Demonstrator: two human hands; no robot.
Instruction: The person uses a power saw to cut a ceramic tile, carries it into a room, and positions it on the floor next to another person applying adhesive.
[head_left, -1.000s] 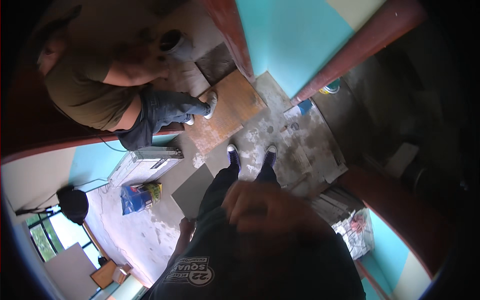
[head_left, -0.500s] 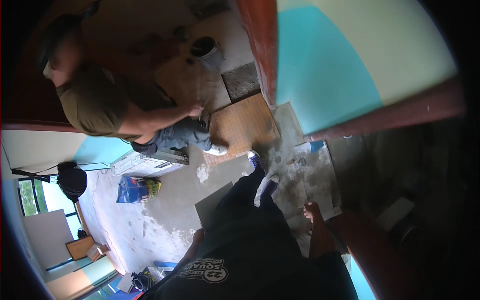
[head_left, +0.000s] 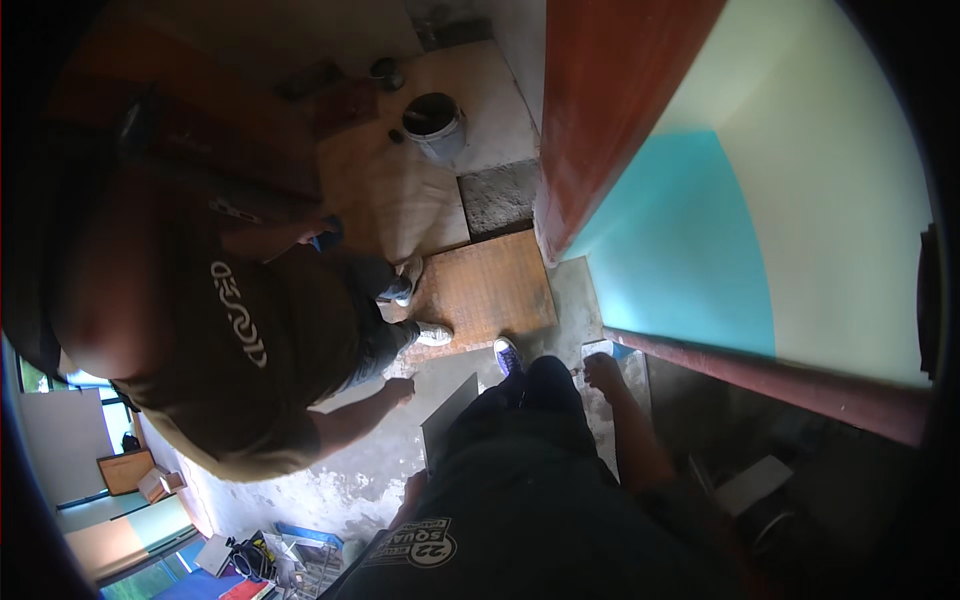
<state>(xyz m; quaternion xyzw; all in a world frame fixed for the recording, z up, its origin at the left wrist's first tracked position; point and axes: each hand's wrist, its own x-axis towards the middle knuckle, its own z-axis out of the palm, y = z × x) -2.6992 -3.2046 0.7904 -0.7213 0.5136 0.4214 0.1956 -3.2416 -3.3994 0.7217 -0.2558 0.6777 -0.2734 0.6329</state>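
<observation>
My left hand [head_left: 413, 488] hangs beside my left thigh, mostly hidden by my shirt. It grips a flat grey tile [head_left: 448, 415], which stands on edge along my left leg, partly covered by it. On the other side, my right hand [head_left: 602, 374] is out in front of my hip, its fingers curled in and no object visible in them. It is near the foot of the turquoise and cream wall [head_left: 675, 245], apart from it.
A co-worker [head_left: 240, 320] stands close at my left, holding something blue [head_left: 326, 234]. Brown tiled flooring [head_left: 485, 285] lies ahead, bordered by a rough grey gap [head_left: 497, 200]. A bucket [head_left: 440, 140] stands farther off. A reddish-brown door frame [head_left: 625, 110] rises ahead right.
I have stepped forward with the tile still at my left side. My right hand has swung forward. The co-worker has turned and come closer, now blocking the view of the blue bag.
</observation>
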